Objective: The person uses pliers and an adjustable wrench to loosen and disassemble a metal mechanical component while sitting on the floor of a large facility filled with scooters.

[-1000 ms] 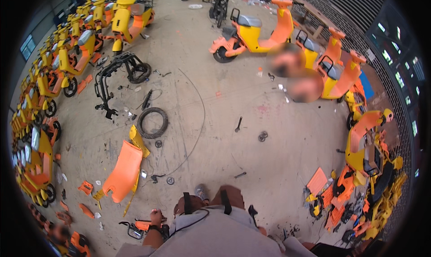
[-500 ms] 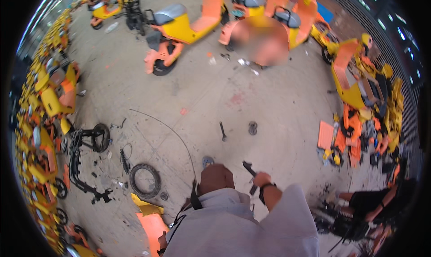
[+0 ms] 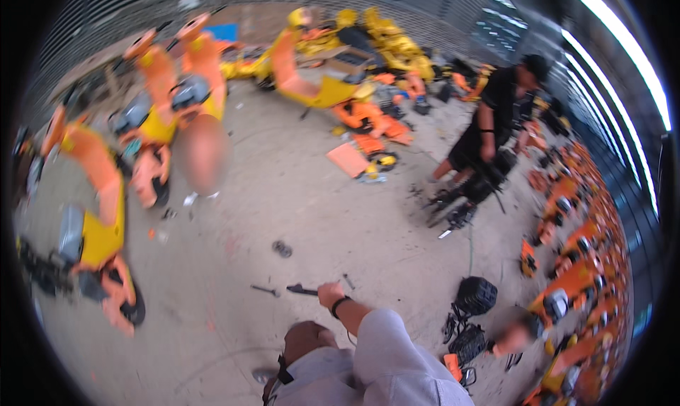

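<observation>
My right hand (image 3: 330,293), with a dark band at the wrist, reaches out over the concrete floor. Its fingers are closed around a dark hand tool (image 3: 303,290) whose long black end points left; blur hides its exact kind. Just left of that tool, a wrench (image 3: 265,290) lies on the floor. Beyond it rests a small dark round part (image 3: 282,249). A short thin metal piece (image 3: 348,281) lies close to the right of my hand. My left hand is out of the picture.
Yellow and orange scooters (image 3: 103,229) stand at the left. A person in black (image 3: 499,112) stands over a dark frame (image 3: 467,193) at the right. Loose panels (image 3: 348,159) lie at the far middle. A black bag-like object (image 3: 476,295) sits nearer, before crowded scooters (image 3: 574,278).
My view has swung to the right, bringing the person in black into full sight. The dark tool stays in my right hand. My left hand has left the view.
</observation>
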{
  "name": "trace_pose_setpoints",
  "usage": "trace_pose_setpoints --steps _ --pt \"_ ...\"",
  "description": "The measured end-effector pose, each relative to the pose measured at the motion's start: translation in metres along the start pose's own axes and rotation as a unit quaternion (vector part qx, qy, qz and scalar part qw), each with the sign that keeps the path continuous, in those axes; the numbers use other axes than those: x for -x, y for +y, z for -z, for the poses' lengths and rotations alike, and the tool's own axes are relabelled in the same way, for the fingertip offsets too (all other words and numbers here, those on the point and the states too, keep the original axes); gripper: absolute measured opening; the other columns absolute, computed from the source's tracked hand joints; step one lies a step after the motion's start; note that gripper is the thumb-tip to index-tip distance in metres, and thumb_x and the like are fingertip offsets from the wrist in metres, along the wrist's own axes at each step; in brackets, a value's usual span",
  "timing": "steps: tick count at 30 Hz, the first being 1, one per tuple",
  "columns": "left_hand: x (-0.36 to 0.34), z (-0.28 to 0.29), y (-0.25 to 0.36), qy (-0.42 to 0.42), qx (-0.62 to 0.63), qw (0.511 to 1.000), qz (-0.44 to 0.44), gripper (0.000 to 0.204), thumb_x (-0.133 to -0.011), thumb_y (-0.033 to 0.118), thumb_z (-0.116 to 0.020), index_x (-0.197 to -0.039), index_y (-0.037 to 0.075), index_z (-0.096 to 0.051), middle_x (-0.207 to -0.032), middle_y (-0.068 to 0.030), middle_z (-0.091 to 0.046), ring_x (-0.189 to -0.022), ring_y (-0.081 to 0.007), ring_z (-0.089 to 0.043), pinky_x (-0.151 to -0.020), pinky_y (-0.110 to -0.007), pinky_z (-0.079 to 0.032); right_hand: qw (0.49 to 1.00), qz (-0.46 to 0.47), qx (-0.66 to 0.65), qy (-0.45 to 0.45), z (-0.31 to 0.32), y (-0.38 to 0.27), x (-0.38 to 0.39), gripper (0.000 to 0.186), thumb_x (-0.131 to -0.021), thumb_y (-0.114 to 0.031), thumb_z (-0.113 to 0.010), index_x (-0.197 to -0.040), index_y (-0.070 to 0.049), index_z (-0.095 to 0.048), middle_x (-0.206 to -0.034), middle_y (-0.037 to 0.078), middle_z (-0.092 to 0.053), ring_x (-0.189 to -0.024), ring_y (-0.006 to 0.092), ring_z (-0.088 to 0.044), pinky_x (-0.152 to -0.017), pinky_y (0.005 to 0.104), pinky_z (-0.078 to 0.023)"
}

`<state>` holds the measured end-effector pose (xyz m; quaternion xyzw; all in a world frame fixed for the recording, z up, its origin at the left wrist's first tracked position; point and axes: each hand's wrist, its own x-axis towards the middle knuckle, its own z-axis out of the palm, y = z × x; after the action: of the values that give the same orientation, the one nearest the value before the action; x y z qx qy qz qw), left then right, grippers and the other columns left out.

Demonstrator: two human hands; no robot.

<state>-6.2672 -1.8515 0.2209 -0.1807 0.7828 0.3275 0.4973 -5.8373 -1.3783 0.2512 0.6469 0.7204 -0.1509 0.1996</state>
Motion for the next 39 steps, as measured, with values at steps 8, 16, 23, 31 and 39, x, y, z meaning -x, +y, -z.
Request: trace_pose_setpoints --steps 8,16,23,31,39 --pt "-0.102 0.055 0.181 -0.022 -0.136 0.981 -0.134 0.045 -0.098 0.046 -0.045 -0.081 0.007 -0.057 -0.062 -0.0053 -0.050 -0.053 -0.0197 -0.047 -0.043 -0.037 -0.039 0.952 -0.256 -0.144 -0.086 -0.112 0.029 0.274 0.022 -0.083 -0.021 -0.057 -0.098 -0.010 -0.069 -0.094 0.014 -0.071 -0.090 0.0341 -0.067 -0.076 0.0470 -0.054" --pt "-0.078 0.110 0.180 -0.179 -0.128 0.975 -0.041 0.033 -0.095 0.035 -0.051 -0.080 0.010 -0.065 -0.064 -0.0095 -0.058 -0.054 -0.0230 -0.054 -0.053 -0.041 -0.047 0.922 -0.283 -0.182 -0.193 -0.182 -0.004 0.325 0.027 -0.082 -0.027 -0.058 -0.097 -0.009 -0.069 -0.094 0.015 -0.070 -0.091 0.0334 -0.067 -0.077 0.0457 -0.053" --pt "-0.071 0.071 0.183 -0.102 -0.107 0.981 -0.124 0.034 -0.090 0.033 -0.062 -0.075 0.004 -0.055 -0.062 -0.0038 -0.049 -0.056 -0.0201 -0.058 -0.055 -0.039 -0.054 0.918 -0.266 -0.282 -0.081 -0.194 -0.018 0.358 0.032 -0.082 -0.034 -0.059 -0.098 -0.007 -0.069 -0.093 0.016 -0.070 -0.090 0.0340 -0.067 -0.076 0.0454 -0.053" --pt "-0.053 0.059 0.127 0.015 -0.086 0.967 -0.239 0.051 -0.090 0.040 -0.059 -0.066 -0.005 -0.060 -0.056 -0.0134 -0.059 -0.047 -0.0232 -0.062 -0.048 -0.037 -0.056 0.957 -0.142 -0.244 -0.073 -0.166 0.054 0.243 0.040 -0.081 -0.040 -0.061 -0.098 -0.006 -0.069 -0.092 0.017 -0.070 -0.090 0.0346 -0.067 -0.076 0.0451 -0.052" --pt "0.019 0.056 0.042 0.076 -0.064 0.990 -0.104 0.045 -0.084 0.039 -0.070 -0.067 -0.002 -0.072 -0.064 -0.0085 -0.069 -0.048 -0.0148 -0.063 -0.049 -0.029 -0.055 0.967 -0.093 -0.218 -0.091 -0.195 0.135 0.141 0.047 -0.080 -0.047 -0.062 -0.099 -0.005 -0.069 -0.090 0.018 -0.070 -0.089 0.0353 -0.067 -0.076 0.0448 -0.051"
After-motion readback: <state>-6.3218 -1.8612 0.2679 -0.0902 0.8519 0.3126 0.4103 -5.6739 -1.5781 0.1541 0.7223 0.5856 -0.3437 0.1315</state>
